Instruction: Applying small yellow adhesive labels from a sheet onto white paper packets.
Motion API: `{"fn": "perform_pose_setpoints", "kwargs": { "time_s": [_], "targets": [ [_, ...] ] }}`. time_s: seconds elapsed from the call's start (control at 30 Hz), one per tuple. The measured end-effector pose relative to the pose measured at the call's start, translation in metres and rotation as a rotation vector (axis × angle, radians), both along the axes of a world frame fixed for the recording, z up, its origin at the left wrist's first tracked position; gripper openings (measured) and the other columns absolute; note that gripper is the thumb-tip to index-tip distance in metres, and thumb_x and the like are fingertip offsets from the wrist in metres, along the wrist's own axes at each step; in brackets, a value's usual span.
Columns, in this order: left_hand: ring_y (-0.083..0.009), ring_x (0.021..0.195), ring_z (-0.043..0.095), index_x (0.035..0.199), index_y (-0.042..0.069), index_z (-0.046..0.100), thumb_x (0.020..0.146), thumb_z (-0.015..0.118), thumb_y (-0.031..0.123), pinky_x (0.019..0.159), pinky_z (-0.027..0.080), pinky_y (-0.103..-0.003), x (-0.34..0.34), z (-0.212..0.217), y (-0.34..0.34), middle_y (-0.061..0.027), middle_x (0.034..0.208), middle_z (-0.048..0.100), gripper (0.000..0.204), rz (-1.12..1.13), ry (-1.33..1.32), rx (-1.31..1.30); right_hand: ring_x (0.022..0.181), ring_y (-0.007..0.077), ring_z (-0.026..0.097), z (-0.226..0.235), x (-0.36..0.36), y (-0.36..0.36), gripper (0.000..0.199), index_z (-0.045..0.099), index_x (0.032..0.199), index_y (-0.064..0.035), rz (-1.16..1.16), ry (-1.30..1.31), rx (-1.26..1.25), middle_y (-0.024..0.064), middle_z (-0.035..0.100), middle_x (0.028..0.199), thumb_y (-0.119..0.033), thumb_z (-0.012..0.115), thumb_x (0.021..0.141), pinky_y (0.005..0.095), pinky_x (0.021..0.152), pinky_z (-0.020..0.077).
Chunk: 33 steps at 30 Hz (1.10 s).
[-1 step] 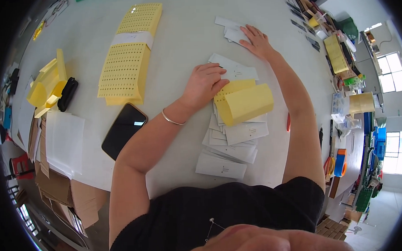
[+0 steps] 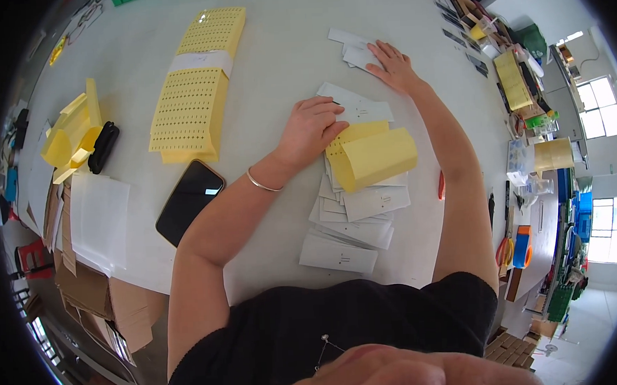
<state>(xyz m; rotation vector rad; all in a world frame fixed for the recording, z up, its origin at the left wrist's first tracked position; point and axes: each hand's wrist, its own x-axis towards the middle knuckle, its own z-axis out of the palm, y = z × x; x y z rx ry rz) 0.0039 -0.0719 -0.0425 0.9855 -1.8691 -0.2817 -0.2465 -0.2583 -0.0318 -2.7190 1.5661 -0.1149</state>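
My left hand point(image 2: 312, 129) is closed, its fingers curled. A small dark tip point(image 2: 335, 101) pokes out by its index finger; what it belongs to is hidden. The thumb lies at the edge of a curled yellow sheet point(image 2: 379, 156) with rows of small holes, which rests on a row of overlapping white paper slips point(image 2: 337, 253). Just beyond that hand lies another white slip point(image 2: 356, 106) with small dark marks. Farther off, my right hand point(image 2: 394, 66) lies open, fingers spread, at the edge of a few white slips point(image 2: 359, 55).
A long stack of perforated yellow sheets point(image 2: 189, 108) with a white paper band lies to the left. Nearby are a black phone point(image 2: 190, 202), a black case point(image 2: 104, 146) and folded yellow paper point(image 2: 75, 130). Scissors point(image 2: 505, 251) and tape rolls point(image 2: 523, 246) sit at the right edge.
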Motion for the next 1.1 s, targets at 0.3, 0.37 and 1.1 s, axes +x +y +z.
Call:
{"fn": "perform_pose_setpoints", "kwargs": {
  "time_s": [0.3, 0.37, 1.1],
  "targets": [
    [-0.0271, 0.099, 0.058, 0.08, 0.001, 0.064, 0.083, 0.064, 0.011, 0.083, 0.046, -0.035, -0.001, 0.013, -0.001, -0.0072, 0.091, 0.067, 0.011, -0.057, 0.042, 0.055, 0.097, 0.0195, 0.056, 0.079, 0.037, 0.132, 0.025, 0.066, 0.106, -0.01, 0.428, -0.386, 0.259, 0.0041, 0.064, 0.094, -0.019, 0.064, 0.083, 0.035, 0.095, 0.0357],
    [-0.0266, 0.094, 0.059, 0.081, 0.001, 0.064, 0.082, 0.065, 0.012, 0.078, 0.047, -0.036, 0.001, 0.007, -0.002, -0.0072, 0.089, 0.066, 0.011, -0.049, 0.154, 0.106, 0.095, 0.0192, 0.056, 0.081, 0.041, 0.141, 0.021, 0.067, 0.101, -0.0097, 0.426, -0.333, 0.253, 0.003, 0.063, 0.09, -0.018, 0.065, 0.082, 0.0347, 0.094, 0.0357],
    [-0.0155, 0.081, 0.058, 0.086, -0.004, 0.062, 0.087, 0.059, 0.008, 0.068, 0.046, -0.027, 0.002, -0.002, -0.002, -0.011, 0.094, 0.063, 0.012, -0.059, 0.316, 0.324, 0.087, 0.0153, 0.056, 0.056, 0.065, 0.164, 0.012, 0.065, 0.077, -0.0181, 0.582, -0.34, -0.507, -0.0062, 0.06, 0.084, -0.015, 0.073, 0.069, 0.0442, 0.095, 0.0316]
  ]
}}
